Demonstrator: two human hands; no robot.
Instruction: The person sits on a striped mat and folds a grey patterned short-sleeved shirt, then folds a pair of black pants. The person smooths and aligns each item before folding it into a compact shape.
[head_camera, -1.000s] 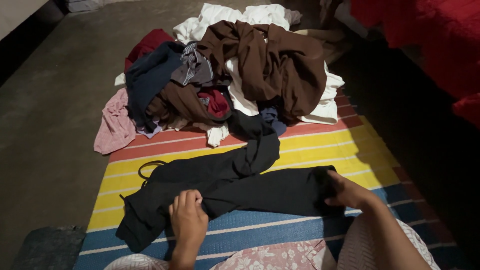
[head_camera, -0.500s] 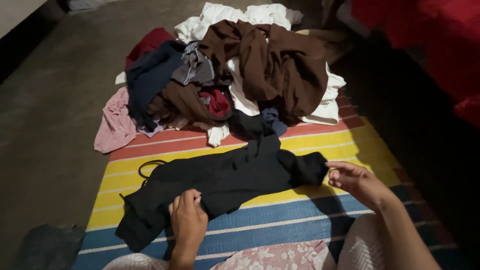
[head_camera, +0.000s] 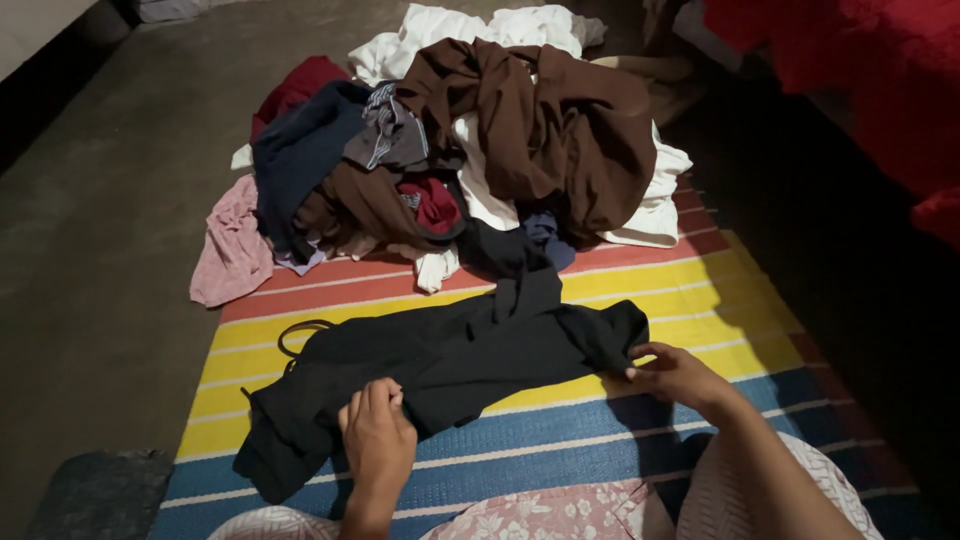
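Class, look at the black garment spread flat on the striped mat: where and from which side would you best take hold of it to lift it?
Probably at its two ends. The black garment lies long across the striped mat. The right hand already pinches the right corner from that side; the left hand presses the near edge, so the lower-left end is best reached from the left.

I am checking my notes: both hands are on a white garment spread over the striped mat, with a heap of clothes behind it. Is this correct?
Not quite: the garment is black, not white, as the head view shows. The rest holds: the left hand and the right hand are both on it, it is spread over the striped mat, and the heap of clothes lies behind it.
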